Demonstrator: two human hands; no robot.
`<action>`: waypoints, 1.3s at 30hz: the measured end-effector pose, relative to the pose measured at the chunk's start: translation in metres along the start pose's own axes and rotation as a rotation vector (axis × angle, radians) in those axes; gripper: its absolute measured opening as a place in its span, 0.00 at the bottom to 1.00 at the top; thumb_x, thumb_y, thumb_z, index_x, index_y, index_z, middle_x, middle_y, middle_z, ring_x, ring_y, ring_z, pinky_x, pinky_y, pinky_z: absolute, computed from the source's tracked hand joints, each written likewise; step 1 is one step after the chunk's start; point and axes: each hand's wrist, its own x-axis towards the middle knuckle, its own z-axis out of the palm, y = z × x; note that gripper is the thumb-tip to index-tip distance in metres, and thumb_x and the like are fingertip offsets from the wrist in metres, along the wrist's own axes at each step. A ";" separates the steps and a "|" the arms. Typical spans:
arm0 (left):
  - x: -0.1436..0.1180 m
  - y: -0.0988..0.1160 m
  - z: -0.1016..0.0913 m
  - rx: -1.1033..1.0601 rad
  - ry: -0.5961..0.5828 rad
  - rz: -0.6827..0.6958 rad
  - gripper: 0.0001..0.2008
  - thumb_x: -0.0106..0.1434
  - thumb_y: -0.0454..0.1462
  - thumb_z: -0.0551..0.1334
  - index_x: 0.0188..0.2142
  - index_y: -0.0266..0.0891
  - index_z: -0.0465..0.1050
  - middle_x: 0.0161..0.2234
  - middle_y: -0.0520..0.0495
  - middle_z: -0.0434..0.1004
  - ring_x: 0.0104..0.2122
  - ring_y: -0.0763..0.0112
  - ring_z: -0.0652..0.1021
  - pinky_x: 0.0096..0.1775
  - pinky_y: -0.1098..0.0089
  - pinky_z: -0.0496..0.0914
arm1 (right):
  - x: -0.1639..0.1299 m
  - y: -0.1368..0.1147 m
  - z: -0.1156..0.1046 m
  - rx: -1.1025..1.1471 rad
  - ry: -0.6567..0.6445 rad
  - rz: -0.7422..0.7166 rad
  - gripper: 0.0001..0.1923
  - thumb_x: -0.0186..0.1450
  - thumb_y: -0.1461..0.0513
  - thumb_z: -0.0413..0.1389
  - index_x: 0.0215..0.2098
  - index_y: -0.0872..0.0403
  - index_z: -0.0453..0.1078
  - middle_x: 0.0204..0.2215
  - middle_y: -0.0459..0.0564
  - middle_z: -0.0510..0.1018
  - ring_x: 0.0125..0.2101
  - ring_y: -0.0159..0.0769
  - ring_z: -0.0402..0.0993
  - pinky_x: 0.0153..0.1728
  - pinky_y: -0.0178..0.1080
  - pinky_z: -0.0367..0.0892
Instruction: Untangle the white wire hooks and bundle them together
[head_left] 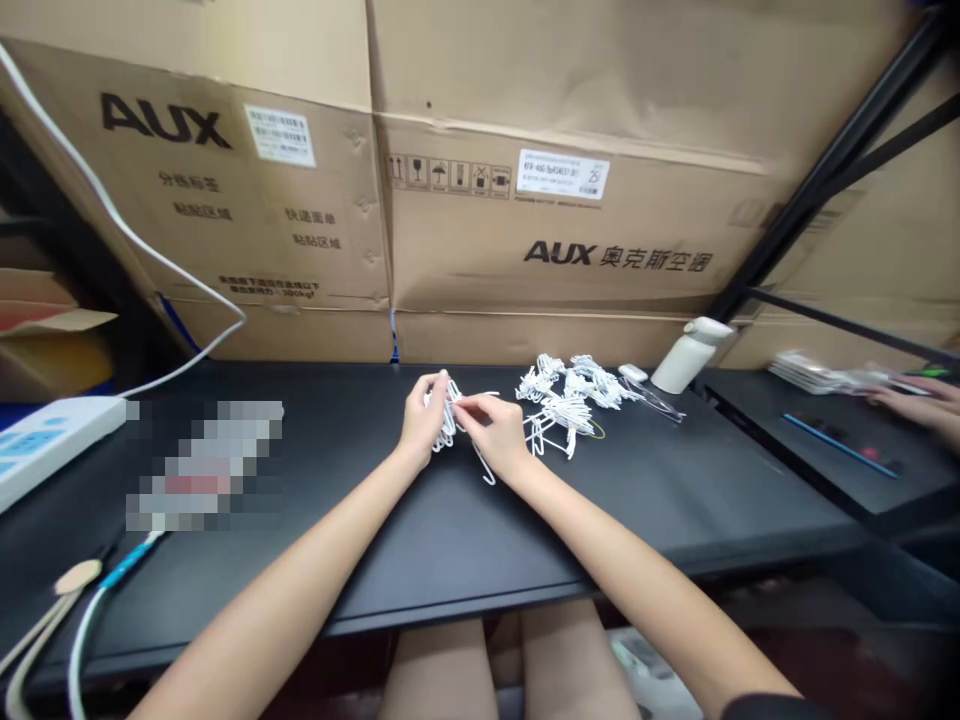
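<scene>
Between my two hands, above the middle of the black table, is a folded bundle of thin white cable. My left hand is closed round the bundle's left side. With thumb and fingers pinched, my right hand grips the cable at the bundle's right side; a loose end hangs below it with a bent tip. To the right, several more white cable bundles lie in a loose pile on the table. What kind of cable it is cannot be made out.
Large AUX cardboard boxes stand behind the table. A white bottle is at the back right. On the left lie a power strip, a blurred-out flat object and a white cord. Another person's hand is at far right.
</scene>
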 end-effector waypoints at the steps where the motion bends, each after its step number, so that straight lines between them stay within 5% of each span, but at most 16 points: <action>1: -0.001 0.000 0.001 0.032 0.000 0.034 0.13 0.58 0.47 0.61 0.32 0.39 0.72 0.27 0.53 0.72 0.28 0.77 0.73 0.31 0.79 0.67 | 0.000 0.001 0.000 -0.012 -0.012 -0.002 0.08 0.63 0.61 0.54 0.31 0.54 0.75 0.29 0.49 0.80 0.28 0.34 0.75 0.34 0.36 0.70; 4: -0.003 0.001 0.002 0.058 -0.014 0.054 0.12 0.55 0.46 0.64 0.32 0.40 0.73 0.30 0.54 0.73 0.31 0.79 0.73 0.34 0.80 0.67 | 0.000 0.002 -0.002 -0.056 -0.062 -0.031 0.10 0.64 0.60 0.52 0.34 0.54 0.75 0.29 0.49 0.79 0.29 0.35 0.75 0.36 0.36 0.69; 8: -0.003 0.007 0.001 -0.045 0.024 -0.100 0.13 0.52 0.46 0.65 0.28 0.38 0.71 0.24 0.55 0.69 0.23 0.79 0.71 0.26 0.78 0.66 | 0.001 0.001 -0.012 -0.090 -0.096 -0.132 0.12 0.66 0.60 0.50 0.38 0.54 0.75 0.33 0.51 0.78 0.32 0.34 0.74 0.37 0.35 0.69; 13: -0.002 0.020 -0.002 -0.083 -0.057 -0.180 0.15 0.53 0.47 0.65 0.28 0.36 0.69 0.21 0.54 0.68 0.21 0.75 0.73 0.22 0.77 0.67 | 0.005 0.006 -0.029 -0.198 -0.043 -0.253 0.23 0.60 0.55 0.58 0.52 0.55 0.69 0.50 0.58 0.69 0.43 0.40 0.71 0.44 0.40 0.69; 18: -0.007 0.024 0.000 0.057 -0.179 -0.176 0.20 0.51 0.52 0.66 0.29 0.36 0.71 0.21 0.53 0.70 0.19 0.75 0.72 0.21 0.76 0.67 | 0.004 0.015 -0.027 -0.194 -0.245 -0.267 0.12 0.64 0.58 0.55 0.45 0.54 0.72 0.34 0.51 0.76 0.36 0.36 0.72 0.40 0.37 0.68; 24: -0.003 0.013 -0.004 0.201 -0.163 -0.106 0.22 0.48 0.53 0.67 0.27 0.35 0.72 0.21 0.51 0.72 0.20 0.75 0.72 0.22 0.75 0.66 | 0.000 0.007 -0.024 -0.393 -0.297 -0.217 0.10 0.66 0.58 0.53 0.39 0.53 0.73 0.38 0.50 0.74 0.38 0.34 0.72 0.37 0.34 0.66; 30: 0.000 0.006 -0.006 0.245 -0.161 -0.060 0.22 0.48 0.53 0.67 0.30 0.36 0.75 0.26 0.49 0.76 0.25 0.72 0.75 0.28 0.73 0.68 | 0.002 0.001 -0.019 -0.585 -0.406 -0.120 0.17 0.65 0.59 0.53 0.49 0.61 0.66 0.42 0.57 0.72 0.34 0.38 0.72 0.34 0.37 0.68; 39: 0.001 0.009 -0.006 0.315 -0.270 0.005 0.21 0.53 0.53 0.63 0.31 0.36 0.75 0.28 0.48 0.77 0.30 0.69 0.75 0.33 0.72 0.67 | 0.003 0.000 -0.023 -0.581 -0.528 -0.150 0.13 0.68 0.60 0.49 0.44 0.57 0.72 0.40 0.55 0.76 0.38 0.39 0.75 0.36 0.36 0.66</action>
